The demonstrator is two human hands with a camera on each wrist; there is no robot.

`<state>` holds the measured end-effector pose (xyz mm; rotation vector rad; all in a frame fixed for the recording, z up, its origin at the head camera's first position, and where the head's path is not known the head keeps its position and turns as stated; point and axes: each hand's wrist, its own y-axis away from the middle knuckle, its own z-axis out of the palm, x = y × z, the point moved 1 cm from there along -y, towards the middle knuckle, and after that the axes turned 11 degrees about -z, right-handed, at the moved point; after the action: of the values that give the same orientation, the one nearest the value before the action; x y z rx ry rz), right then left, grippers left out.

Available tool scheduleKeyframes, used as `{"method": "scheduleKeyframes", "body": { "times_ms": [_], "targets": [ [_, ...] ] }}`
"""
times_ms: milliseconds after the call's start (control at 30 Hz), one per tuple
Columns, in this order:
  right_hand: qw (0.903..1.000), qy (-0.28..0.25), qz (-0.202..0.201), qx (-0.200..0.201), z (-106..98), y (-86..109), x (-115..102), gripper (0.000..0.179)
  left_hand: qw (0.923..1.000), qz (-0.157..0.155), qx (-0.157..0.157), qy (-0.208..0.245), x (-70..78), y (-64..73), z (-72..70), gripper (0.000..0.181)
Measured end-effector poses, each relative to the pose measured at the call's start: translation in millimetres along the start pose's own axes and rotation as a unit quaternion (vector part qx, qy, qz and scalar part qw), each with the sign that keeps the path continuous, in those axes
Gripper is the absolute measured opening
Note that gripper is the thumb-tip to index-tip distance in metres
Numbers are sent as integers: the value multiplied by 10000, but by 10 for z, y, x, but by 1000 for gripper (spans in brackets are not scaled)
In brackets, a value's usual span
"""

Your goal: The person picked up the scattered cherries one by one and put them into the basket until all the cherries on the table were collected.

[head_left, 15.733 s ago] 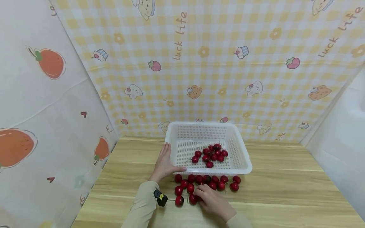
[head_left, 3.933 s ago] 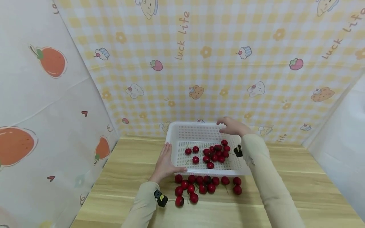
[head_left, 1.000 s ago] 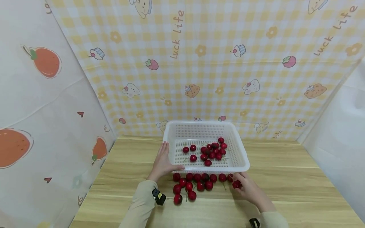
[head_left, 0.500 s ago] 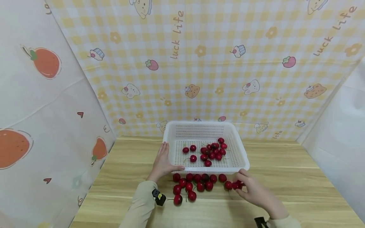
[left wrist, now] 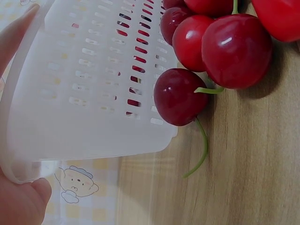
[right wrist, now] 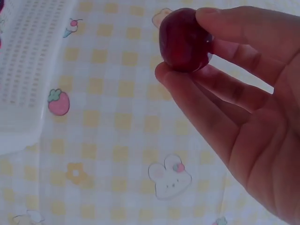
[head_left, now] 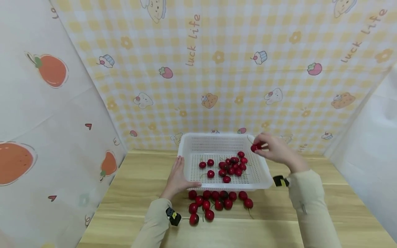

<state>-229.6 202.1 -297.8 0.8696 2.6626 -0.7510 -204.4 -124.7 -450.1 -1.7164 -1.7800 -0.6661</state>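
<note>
A white plastic basket [head_left: 266, 172] with slotted walls stands on the table, with several red cherries [head_left: 235, 166] in its middle and right part. My left hand [head_left: 177, 179] holds its front left corner, thumb along the front rim and fingers on the left side. My right hand [head_left: 274, 150] is raised over the basket's right rim. Between thumb and fingertips it pinches a dark red cherry [right wrist: 185, 41], whose stem points up left in the head view. More cherries [head_left: 209, 215] lie on the table in front of the basket, close up in the left wrist view.
The wooden table [head_left: 310, 199] carries the basket near its back edge. A yellow checked cloth [head_left: 235, 86] hangs right behind it. White printed cloth [head_left: 62, 120] hangs at the left, and plain white cloth [head_left: 378, 137] at the right.
My right hand has taken a cherry from the right end of the table group and lifted it up over the basket's right rim. Another cherry there shifted slightly. My left hand stays put.
</note>
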Motion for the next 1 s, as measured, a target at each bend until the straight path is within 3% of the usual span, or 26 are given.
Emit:
{"method": "scheduleKeyframes", "body": {
  "times_ms": [200,367,633,800,1000],
  "targets": [
    [9980,-322,258,-474,-27,-553,334,9,10000,46,41,17,-11,8,21,130],
    [9897,-471,1106,-783,159,-777,774,11,10000,20,15,28,-29,0,42,132],
    [9669,-670,2173,-1159,724,-645,1165,14,9999,7,73,80,-36,26,48,130],
    [9592,-583,2417,-1346,1002,-513,1271,12,10000,-1,36,-3,-26,46,54,129],
    [9568,-384,2542,-1361,1143,-508,1371,15,9999,44,123,38,-31,24,38,128]
  ]
}}
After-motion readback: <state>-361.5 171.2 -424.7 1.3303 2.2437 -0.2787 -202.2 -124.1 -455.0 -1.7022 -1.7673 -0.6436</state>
